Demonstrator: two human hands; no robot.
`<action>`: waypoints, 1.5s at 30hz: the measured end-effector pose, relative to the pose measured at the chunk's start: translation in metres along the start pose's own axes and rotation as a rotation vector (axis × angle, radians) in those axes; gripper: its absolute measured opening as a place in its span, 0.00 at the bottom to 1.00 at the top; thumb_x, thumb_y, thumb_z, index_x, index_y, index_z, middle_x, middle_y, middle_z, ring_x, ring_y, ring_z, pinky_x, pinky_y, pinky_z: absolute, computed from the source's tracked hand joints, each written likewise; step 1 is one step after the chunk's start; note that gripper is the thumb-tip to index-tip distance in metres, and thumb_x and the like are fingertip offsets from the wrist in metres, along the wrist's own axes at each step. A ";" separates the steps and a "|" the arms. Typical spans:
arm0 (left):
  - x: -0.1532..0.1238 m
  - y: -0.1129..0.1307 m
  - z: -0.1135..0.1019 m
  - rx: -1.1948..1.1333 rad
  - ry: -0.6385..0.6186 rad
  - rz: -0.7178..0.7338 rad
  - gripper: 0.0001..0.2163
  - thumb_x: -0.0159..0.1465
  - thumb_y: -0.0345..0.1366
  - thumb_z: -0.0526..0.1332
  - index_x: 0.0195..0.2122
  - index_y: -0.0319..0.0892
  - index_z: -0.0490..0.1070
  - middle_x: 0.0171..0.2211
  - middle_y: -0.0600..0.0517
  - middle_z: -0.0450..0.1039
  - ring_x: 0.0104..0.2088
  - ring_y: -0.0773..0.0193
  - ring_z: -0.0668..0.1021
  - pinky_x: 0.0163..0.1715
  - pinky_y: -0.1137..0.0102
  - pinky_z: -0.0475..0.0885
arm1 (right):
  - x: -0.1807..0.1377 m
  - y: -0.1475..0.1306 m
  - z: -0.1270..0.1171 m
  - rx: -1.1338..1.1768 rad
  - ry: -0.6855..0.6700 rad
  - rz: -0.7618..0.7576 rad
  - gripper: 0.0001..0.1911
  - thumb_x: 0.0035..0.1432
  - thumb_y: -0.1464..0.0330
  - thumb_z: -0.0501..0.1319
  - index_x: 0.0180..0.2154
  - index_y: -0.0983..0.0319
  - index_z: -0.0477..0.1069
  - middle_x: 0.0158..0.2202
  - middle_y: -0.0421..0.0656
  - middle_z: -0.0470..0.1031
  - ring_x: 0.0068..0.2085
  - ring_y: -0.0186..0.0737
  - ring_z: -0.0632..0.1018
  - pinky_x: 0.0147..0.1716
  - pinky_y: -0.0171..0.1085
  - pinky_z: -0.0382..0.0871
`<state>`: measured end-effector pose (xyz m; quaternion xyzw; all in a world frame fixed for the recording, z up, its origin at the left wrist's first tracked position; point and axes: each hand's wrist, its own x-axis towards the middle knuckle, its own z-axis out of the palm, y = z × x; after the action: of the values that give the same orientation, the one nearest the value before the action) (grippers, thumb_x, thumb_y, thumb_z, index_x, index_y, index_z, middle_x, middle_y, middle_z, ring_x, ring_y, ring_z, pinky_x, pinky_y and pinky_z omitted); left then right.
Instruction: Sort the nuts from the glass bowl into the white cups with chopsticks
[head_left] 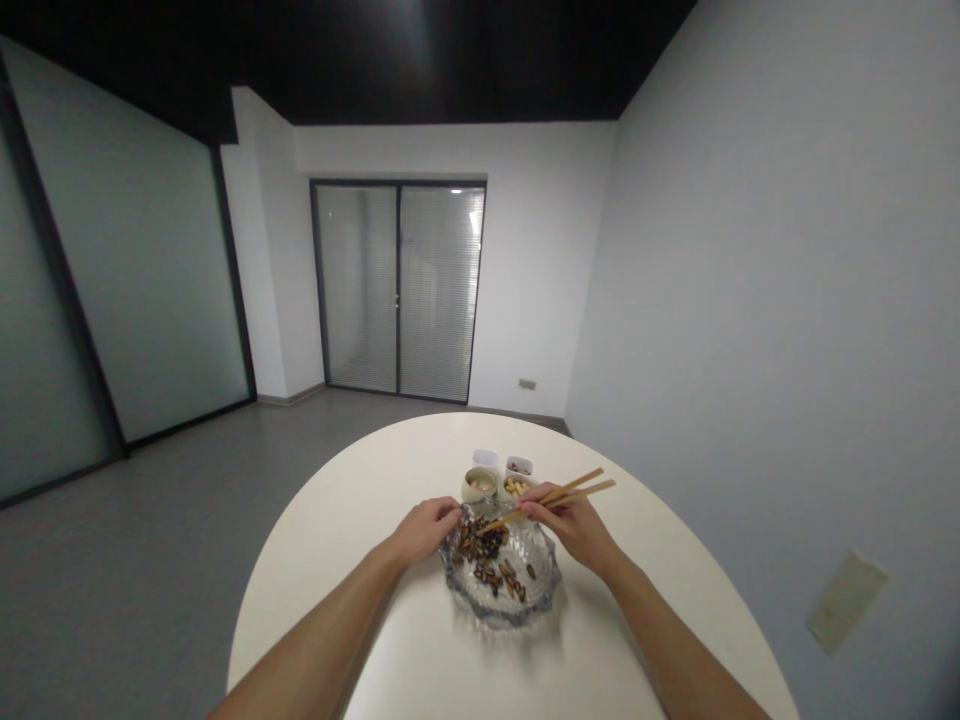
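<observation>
A clear glass bowl (537,590) with a scalloped rim stands on the round table. Inside lie many small, dark brown, elongated pieces (491,540) that look like seeds or nuts, most of them heaped toward the far left side. My left hand (430,528) grips the bowl's left rim, fingers curled at the edge. Wooden chopsticks (574,490) are held in my right hand (568,522) above the bowl's right side. Their tips reach down to the dark heap; whether a piece is pinched between them is too small to tell.
Behind the glass bowl stand a small bowl with pale pieces (480,484), another with tan, peanut-like pieces (516,486), a white dish (485,457) and a white dish with reddish-brown bits (519,466). The white table (322,560) has a curved edge; a wall (750,300) rises at right.
</observation>
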<state>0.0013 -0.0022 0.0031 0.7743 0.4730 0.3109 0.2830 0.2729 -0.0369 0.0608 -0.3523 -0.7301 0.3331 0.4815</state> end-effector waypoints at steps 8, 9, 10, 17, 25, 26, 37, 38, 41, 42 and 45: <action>0.000 -0.001 0.001 0.000 0.006 -0.007 0.16 0.66 0.44 0.52 0.35 0.41 0.76 0.32 0.52 0.78 0.33 0.61 0.75 0.36 0.71 0.66 | 0.003 -0.011 -0.007 0.000 0.100 -0.087 0.14 0.57 0.56 0.69 0.35 0.59 0.80 0.34 0.45 0.83 0.37 0.45 0.81 0.39 0.41 0.76; 0.000 -0.001 0.001 -0.001 0.006 -0.007 0.16 0.66 0.44 0.52 0.35 0.41 0.76 0.32 0.52 0.78 0.33 0.62 0.75 0.36 0.71 0.66 | 0.003 -0.011 -0.008 0.002 0.114 -0.094 0.14 0.57 0.55 0.69 0.35 0.59 0.80 0.34 0.45 0.83 0.37 0.45 0.81 0.39 0.41 0.76; -0.001 -0.002 0.001 -0.002 0.006 -0.009 0.16 0.66 0.44 0.52 0.35 0.41 0.76 0.32 0.52 0.78 0.33 0.62 0.75 0.36 0.71 0.66 | 0.004 -0.011 -0.009 0.003 0.126 -0.097 0.14 0.57 0.56 0.69 0.35 0.59 0.80 0.33 0.45 0.83 0.37 0.45 0.81 0.38 0.41 0.76; -0.001 -0.002 0.001 -0.011 0.006 -0.005 0.16 0.66 0.44 0.52 0.35 0.40 0.76 0.31 0.52 0.77 0.33 0.62 0.75 0.35 0.71 0.66 | 0.004 -0.010 -0.009 -0.009 0.081 -0.070 0.13 0.57 0.56 0.69 0.35 0.59 0.80 0.34 0.45 0.83 0.38 0.45 0.82 0.39 0.41 0.76; -0.001 0.000 -0.001 0.007 -0.004 -0.005 0.16 0.66 0.45 0.51 0.35 0.41 0.75 0.31 0.52 0.77 0.33 0.62 0.75 0.35 0.71 0.66 | 0.004 -0.006 0.001 -0.095 -0.012 0.019 0.16 0.56 0.54 0.68 0.37 0.59 0.80 0.35 0.45 0.82 0.38 0.47 0.82 0.40 0.44 0.76; -0.001 -0.001 -0.002 0.006 -0.003 -0.004 0.16 0.66 0.44 0.51 0.35 0.41 0.75 0.31 0.52 0.77 0.33 0.62 0.75 0.35 0.71 0.66 | 0.004 -0.006 0.002 -0.111 -0.023 0.026 0.16 0.56 0.54 0.68 0.37 0.60 0.79 0.34 0.45 0.82 0.38 0.48 0.82 0.40 0.44 0.76; 0.000 -0.005 0.000 0.001 0.002 -0.009 0.17 0.66 0.45 0.51 0.36 0.41 0.76 0.32 0.51 0.78 0.33 0.61 0.75 0.36 0.71 0.67 | -0.005 -0.026 -0.006 -0.120 -0.236 0.031 0.15 0.57 0.57 0.69 0.40 0.61 0.79 0.30 0.42 0.80 0.31 0.39 0.78 0.30 0.35 0.71; 0.000 -0.006 0.000 0.004 0.003 -0.006 0.17 0.66 0.45 0.51 0.36 0.41 0.76 0.32 0.52 0.78 0.33 0.61 0.75 0.36 0.71 0.67 | -0.005 -0.028 -0.007 -0.158 -0.243 0.017 0.14 0.57 0.57 0.69 0.35 0.62 0.80 0.28 0.42 0.79 0.29 0.38 0.77 0.28 0.34 0.70; 0.001 -0.007 0.001 0.003 0.003 -0.006 0.17 0.66 0.45 0.51 0.36 0.41 0.75 0.32 0.52 0.77 0.33 0.61 0.75 0.36 0.71 0.67 | -0.005 -0.030 -0.009 -0.223 -0.253 -0.007 0.14 0.58 0.57 0.69 0.30 0.62 0.80 0.26 0.41 0.78 0.27 0.37 0.75 0.25 0.34 0.67; 0.001 -0.006 0.001 0.002 0.003 -0.006 0.16 0.66 0.45 0.51 0.36 0.41 0.75 0.32 0.52 0.77 0.33 0.61 0.75 0.35 0.71 0.67 | -0.005 -0.029 -0.009 -0.228 -0.252 -0.004 0.14 0.57 0.57 0.69 0.30 0.62 0.79 0.26 0.41 0.78 0.27 0.37 0.75 0.25 0.33 0.67; 0.001 -0.005 0.001 0.001 0.006 0.004 0.16 0.66 0.45 0.52 0.35 0.41 0.75 0.32 0.52 0.77 0.34 0.61 0.75 0.35 0.71 0.67 | -0.006 -0.025 -0.007 -0.249 -0.232 0.002 0.13 0.57 0.58 0.69 0.30 0.62 0.78 0.26 0.41 0.78 0.26 0.36 0.75 0.25 0.33 0.66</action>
<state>-0.0007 0.0006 -0.0013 0.7744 0.4724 0.3136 0.2807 0.2764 -0.0535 0.0807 -0.3693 -0.8159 0.2790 0.3464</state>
